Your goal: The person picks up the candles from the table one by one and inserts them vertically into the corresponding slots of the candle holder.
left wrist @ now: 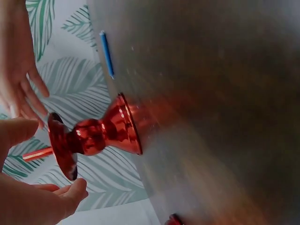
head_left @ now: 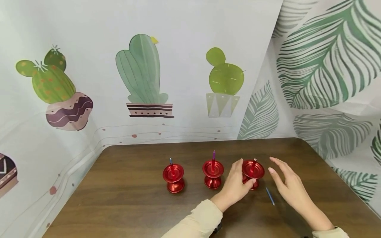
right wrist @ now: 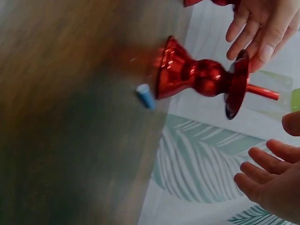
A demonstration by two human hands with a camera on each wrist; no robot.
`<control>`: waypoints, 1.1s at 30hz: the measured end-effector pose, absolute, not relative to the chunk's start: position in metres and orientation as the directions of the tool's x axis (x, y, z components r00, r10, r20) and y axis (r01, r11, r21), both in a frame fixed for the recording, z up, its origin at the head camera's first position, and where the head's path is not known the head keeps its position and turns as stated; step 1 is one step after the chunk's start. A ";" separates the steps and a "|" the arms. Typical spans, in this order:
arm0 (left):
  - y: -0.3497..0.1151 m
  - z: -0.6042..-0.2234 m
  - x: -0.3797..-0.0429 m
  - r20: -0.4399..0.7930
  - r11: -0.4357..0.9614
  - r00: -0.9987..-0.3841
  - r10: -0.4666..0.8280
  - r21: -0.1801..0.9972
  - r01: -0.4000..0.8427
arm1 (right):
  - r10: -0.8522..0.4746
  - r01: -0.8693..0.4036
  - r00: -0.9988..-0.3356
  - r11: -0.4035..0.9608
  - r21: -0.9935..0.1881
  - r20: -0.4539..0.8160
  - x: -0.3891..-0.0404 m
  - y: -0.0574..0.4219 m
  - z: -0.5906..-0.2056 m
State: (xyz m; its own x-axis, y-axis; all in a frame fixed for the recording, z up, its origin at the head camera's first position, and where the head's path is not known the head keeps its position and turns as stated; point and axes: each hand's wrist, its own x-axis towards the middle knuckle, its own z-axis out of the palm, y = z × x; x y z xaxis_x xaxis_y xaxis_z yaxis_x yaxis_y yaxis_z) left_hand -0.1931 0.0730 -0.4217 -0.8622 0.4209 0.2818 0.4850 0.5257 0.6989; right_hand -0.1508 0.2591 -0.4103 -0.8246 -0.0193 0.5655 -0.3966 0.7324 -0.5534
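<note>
The rightmost red metallic candle holder (head_left: 259, 171) stands upright on the table, a short red tube (left wrist: 37, 153) rising from its dish. My left hand (head_left: 233, 185) is at this holder's left side, its thumb and fingers spread and relaxed, with the fingertips right at the dish rim. To the right of the holder, my right hand (head_left: 291, 185) hovers with fingers apart and holds nothing. A thin blue candle (head_left: 270, 196) lies on the table below and between the hands; in the right wrist view the blue candle (right wrist: 146, 97) shows end-on, beside the holder's foot.
Two matching red holders stand to the left on the brown table (head_left: 125, 198). The middle one (head_left: 213, 180) bears a purple candle (head_left: 214, 155), the left one (head_left: 175, 183) a blue candle (head_left: 171, 160). A printed cloth (head_left: 184, 66) hangs behind the table.
</note>
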 end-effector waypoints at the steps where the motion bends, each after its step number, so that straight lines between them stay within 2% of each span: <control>1: 0.074 -0.422 -0.195 0.269 0.531 -0.866 0.421 0.702 0.476 | -0.026 -0.395 -0.829 0.735 -0.551 0.559 -0.152 0.261 -0.412; 11: 0.079 -0.422 -0.204 0.206 0.557 -0.884 0.421 0.710 0.431 | -0.120 -0.411 -0.844 0.771 -0.487 0.522 -0.160 0.268 -0.429; 23: 0.082 -0.426 -0.210 0.196 0.537 -0.898 0.394 0.744 0.398 | -0.142 -0.344 -0.886 0.839 -0.421 0.442 -0.158 0.268 -0.438; 33: 0.081 -0.424 -0.210 0.211 0.536 -0.894 0.395 0.737 0.411 | -0.162 -0.249 -0.956 0.888 -0.387 0.244 -0.157 0.266 -0.440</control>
